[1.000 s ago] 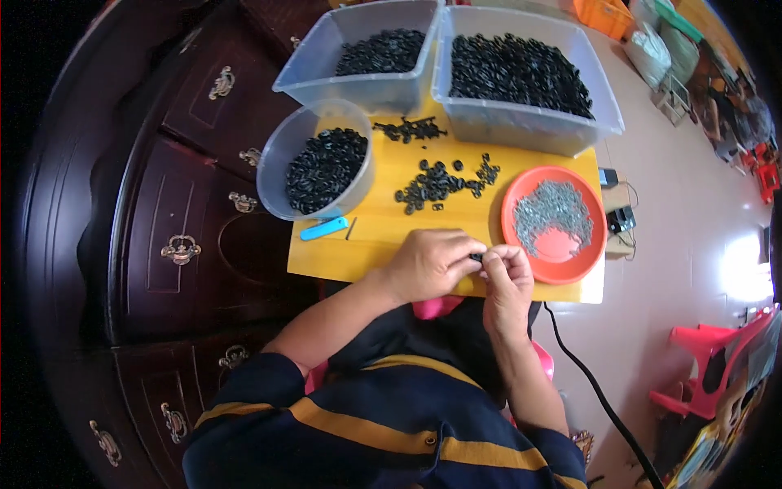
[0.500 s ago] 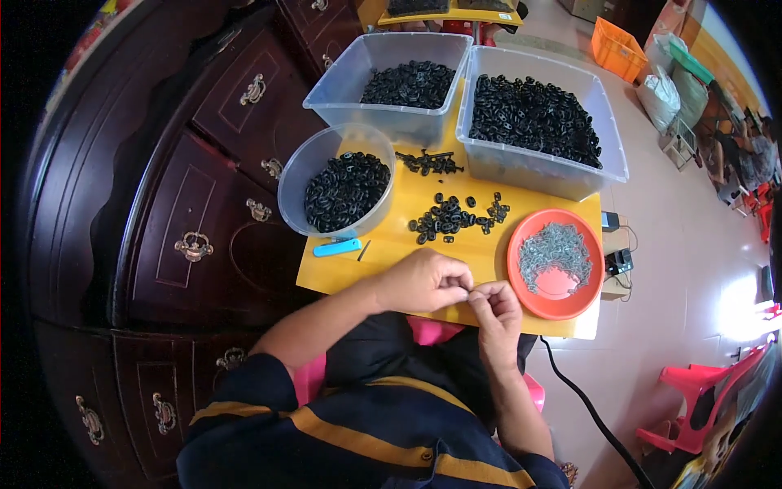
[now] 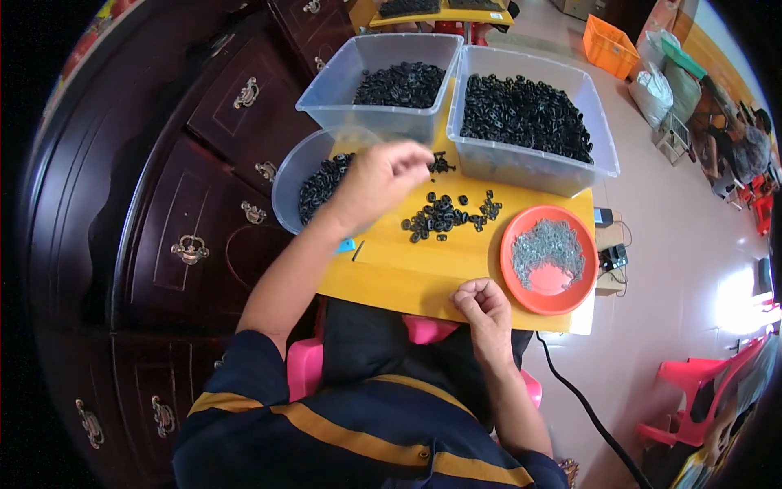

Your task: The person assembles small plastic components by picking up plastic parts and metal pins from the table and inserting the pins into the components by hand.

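Observation:
My left hand [image 3: 381, 181], smeared by motion, is raised over the right rim of a round clear tub [image 3: 287, 196] of small black oval parts. Its fingertips come near a small heap of black stick-like parts [image 3: 442, 162], which it partly hides. My right hand [image 3: 484, 306] rests at the table's front edge, thumb and forefinger pinched together; anything between them is too small to make out. Loose black oval parts [image 3: 444, 217] lie mid-table. To the right of them stands an orange-red bowl [image 3: 547, 279] holding many small silvery metal pieces [image 3: 554, 243].
Two clear rectangular bins [image 3: 326, 102] [image 3: 521, 173] of black parts stand at the back of the yellow table [image 3: 391, 281]. A blue-handled tool [image 3: 346, 245] and a thin dark stick [image 3: 358, 251] lie near the tub. A dark wooden cabinet [image 3: 191, 212] borders the left; a black cable [image 3: 578, 395] hangs at right.
My left hand has parted from my right hand and swung up and left toward the stick-like parts. My right hand stays near the front edge, still pinched. The view has shifted slightly.

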Demonstrator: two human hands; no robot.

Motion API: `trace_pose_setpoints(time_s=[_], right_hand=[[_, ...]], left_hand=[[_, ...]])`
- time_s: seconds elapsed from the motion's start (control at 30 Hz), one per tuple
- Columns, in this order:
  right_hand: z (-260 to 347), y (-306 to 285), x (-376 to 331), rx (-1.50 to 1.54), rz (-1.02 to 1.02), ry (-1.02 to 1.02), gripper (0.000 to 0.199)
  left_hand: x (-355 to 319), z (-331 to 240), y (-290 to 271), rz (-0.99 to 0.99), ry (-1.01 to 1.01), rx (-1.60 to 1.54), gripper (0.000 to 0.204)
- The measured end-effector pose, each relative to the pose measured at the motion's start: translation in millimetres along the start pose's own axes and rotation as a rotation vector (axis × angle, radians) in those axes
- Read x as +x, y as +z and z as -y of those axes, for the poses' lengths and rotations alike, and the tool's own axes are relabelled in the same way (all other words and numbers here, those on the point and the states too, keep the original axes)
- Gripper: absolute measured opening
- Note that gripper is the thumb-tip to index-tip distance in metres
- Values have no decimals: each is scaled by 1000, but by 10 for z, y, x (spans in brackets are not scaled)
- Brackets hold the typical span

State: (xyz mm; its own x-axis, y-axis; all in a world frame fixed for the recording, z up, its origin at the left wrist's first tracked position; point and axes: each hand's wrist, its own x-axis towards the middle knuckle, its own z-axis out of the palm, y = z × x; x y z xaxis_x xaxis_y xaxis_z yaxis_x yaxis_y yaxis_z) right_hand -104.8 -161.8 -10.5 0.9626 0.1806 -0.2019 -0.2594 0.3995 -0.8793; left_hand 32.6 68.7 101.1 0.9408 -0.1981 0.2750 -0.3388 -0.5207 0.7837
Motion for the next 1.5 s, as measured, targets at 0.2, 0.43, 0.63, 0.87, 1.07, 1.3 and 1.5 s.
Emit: trace_pose_setpoints(time_s=[0.2, 0.43, 0.63, 0.87, 1.07, 1.3, 1.5], right_hand=[[-12, 11, 16, -18, 59, 41, 5], [-40, 11, -3, -25, 127, 62, 7], [-31, 3, -5, -17, 122, 55, 7], [-19, 26, -11, -49, 124, 53, 8], [-29, -19, 6, -91, 107, 33, 6], [-75, -8, 28, -30, 100, -13, 7], [-100, -29, 56, -11, 110, -14, 10]], left_hand=[[-427, 311, 802, 205, 59, 144, 19], [-445, 311, 1249, 182, 130, 380, 34], [-509, 418, 1302, 188, 177, 456, 31], [-594, 370, 1260, 103, 198, 316, 21], [-486, 410, 1241, 263, 159, 364, 15], [-477, 300, 1239, 351, 65, 505, 17], [-507, 285, 1217, 384, 44, 501, 17]])
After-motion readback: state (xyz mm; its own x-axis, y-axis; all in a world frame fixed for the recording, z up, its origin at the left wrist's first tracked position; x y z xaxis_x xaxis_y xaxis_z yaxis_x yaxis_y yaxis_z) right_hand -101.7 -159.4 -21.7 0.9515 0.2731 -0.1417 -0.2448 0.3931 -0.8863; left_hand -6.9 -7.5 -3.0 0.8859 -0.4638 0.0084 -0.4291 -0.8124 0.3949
